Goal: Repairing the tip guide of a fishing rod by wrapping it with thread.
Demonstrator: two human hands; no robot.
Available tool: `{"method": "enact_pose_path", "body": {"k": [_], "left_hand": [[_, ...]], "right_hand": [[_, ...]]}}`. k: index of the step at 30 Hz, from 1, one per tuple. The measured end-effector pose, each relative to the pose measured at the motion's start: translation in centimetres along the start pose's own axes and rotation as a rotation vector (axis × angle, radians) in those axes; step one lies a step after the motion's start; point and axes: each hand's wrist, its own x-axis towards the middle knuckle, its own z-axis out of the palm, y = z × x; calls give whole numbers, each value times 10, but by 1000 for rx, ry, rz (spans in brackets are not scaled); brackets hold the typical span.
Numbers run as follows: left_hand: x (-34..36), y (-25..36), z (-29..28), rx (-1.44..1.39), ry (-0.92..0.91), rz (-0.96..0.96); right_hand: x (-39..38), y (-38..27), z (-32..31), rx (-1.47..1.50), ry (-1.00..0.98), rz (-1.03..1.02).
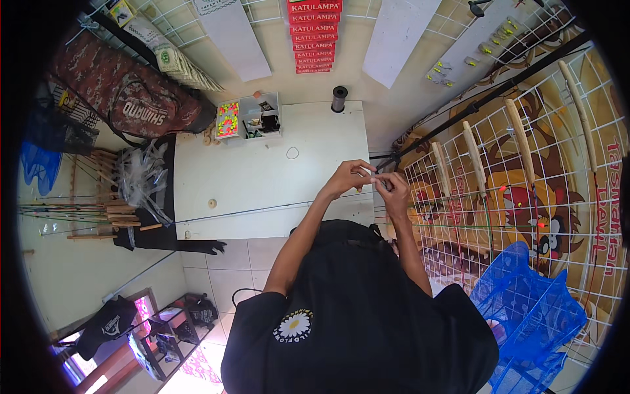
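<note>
Over the right end of the white table (256, 177), my left hand (348, 178) and my right hand (395, 192) meet fingertip to fingertip. Both are closed in a pinch; whatever lies between the fingers is too small to make out. A thin blue fishing rod (262, 209) stretches across the table's near side, its slender end reaching my left hand and its cork handle (151, 227) past the left edge. Beyond my hands lies a small loop of thin line (293, 153). A round cork piece (212, 203) rests at the table's left.
A white divided box (281, 118) with bright beads and a dark spool (338, 98) stand at the back. To the right, a white wire grid (453, 157) carries several wooden-handled rods, with a blue net (525, 295) below. A camouflage bag (131, 92) hangs far left.
</note>
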Motion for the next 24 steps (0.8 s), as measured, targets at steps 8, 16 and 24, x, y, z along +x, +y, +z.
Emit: {"method": "enact_pose_path", "body": {"k": [8, 16, 24], "left_hand": [[2, -5, -3, 59, 13, 92], [2, 0, 8, 389, 79, 174], [-1, 2, 3, 208, 24, 165]], "right_hand": [[2, 4, -4, 8, -60, 61], [2, 5, -4, -13, -59, -30], [3, 0, -5, -9, -53, -6]]}}
